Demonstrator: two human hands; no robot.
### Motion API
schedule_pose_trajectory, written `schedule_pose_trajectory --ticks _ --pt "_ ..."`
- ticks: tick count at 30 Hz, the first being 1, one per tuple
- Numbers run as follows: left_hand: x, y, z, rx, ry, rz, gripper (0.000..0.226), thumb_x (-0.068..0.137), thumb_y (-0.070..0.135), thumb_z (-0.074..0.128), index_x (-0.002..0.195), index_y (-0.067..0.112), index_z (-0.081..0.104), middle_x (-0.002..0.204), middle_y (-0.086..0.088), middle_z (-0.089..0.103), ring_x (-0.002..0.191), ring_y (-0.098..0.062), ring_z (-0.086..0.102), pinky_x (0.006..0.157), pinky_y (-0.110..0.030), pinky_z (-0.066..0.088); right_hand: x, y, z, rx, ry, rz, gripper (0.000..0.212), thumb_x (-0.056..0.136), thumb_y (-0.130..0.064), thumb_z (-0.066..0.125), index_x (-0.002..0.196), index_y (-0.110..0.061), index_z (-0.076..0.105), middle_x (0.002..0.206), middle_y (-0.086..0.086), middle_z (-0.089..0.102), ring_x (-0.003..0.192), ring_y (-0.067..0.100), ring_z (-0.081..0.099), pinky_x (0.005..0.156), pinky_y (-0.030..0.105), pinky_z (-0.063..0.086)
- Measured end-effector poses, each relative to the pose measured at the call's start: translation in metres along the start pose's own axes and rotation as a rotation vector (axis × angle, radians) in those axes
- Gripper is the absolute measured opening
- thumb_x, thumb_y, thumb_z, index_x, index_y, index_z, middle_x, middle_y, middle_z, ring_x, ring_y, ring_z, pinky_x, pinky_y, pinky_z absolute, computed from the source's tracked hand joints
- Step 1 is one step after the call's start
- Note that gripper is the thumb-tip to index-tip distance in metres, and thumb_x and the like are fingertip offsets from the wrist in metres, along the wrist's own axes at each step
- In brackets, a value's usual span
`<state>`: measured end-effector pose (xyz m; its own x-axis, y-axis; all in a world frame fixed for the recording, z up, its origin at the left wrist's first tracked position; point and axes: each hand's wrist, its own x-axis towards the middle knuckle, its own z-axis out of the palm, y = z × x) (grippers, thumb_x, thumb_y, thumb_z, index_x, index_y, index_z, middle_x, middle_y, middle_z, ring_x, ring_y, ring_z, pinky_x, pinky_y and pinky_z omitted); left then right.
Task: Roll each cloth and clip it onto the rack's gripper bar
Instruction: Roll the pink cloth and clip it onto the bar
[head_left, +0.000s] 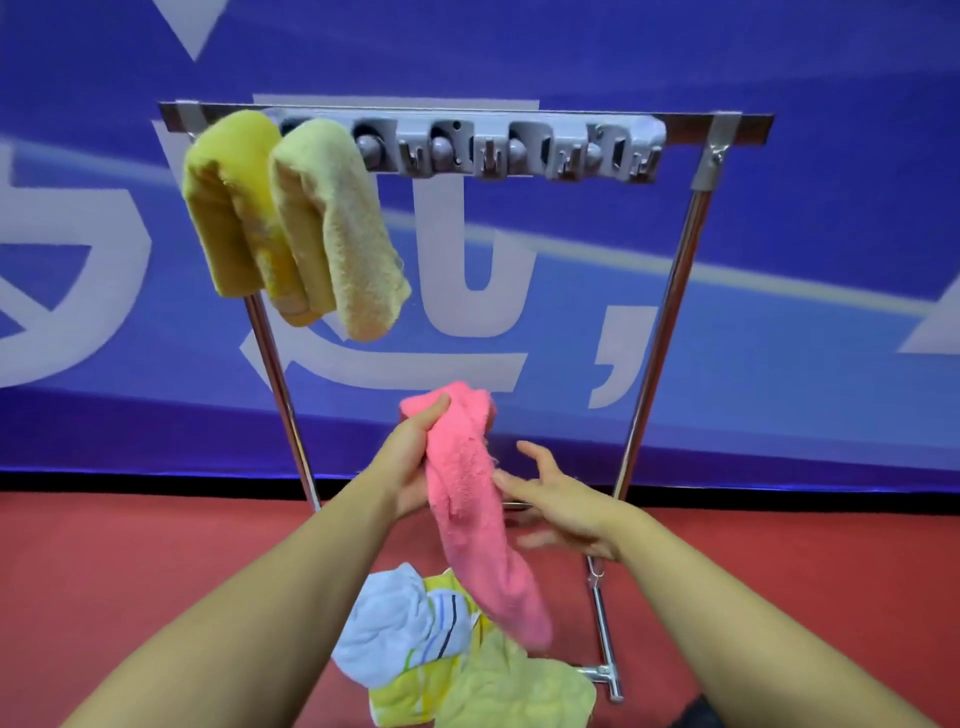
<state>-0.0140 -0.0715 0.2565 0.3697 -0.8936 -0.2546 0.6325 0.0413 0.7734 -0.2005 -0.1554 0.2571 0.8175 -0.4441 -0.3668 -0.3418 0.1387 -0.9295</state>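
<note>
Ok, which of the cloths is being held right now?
The pink cloth: the left hand grips its upper end. The two yellow cloths hang clipped on the rack, and the rest lie on the floor.

Single head cam, wide-angle — looks fwd/down at rack (660, 332) close ahead, floor (130, 561) below.

Two bare forearms, sleeveless, hands (410, 457) ungloved, no rings

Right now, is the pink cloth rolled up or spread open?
Rolled, loosely. The pink cloth hangs as a long tube from the left hand, which grips its top; the right hand is open beside it.
</note>
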Motion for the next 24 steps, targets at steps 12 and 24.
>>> schedule_pose_trajectory --ticks 12,24 --pt "-0.033 0.019 0.018 0.490 0.080 0.082 0.049 0.109 0.047 0.035 0.122 0.013 0.068 0.111 -0.013 0.077 0.108 -0.028 0.073 0.102 -0.048 0.053 0.026 -0.036 0.044 0.548 0.256 -0.345 0.041 0.103 -0.005 0.051 0.141 -0.020 0.054 0.132 0.018 0.064 0.115 0.029 0.068 0.092 0.038 0.058" --pt "-0.040 0.033 0.026 0.642 0.186 0.374 0.035 0.109 0.044 0.037 0.111 0.030 0.068 0.124 0.002 0.070 0.115 -0.008 0.064 0.103 -0.029 0.045 0.009 -0.058 0.041 0.787 0.354 -0.345 0.030 0.106 -0.014 0.044 0.128 -0.010 0.063 0.123 0.020 0.069 0.108 0.030 0.068 0.098 0.046 0.053"
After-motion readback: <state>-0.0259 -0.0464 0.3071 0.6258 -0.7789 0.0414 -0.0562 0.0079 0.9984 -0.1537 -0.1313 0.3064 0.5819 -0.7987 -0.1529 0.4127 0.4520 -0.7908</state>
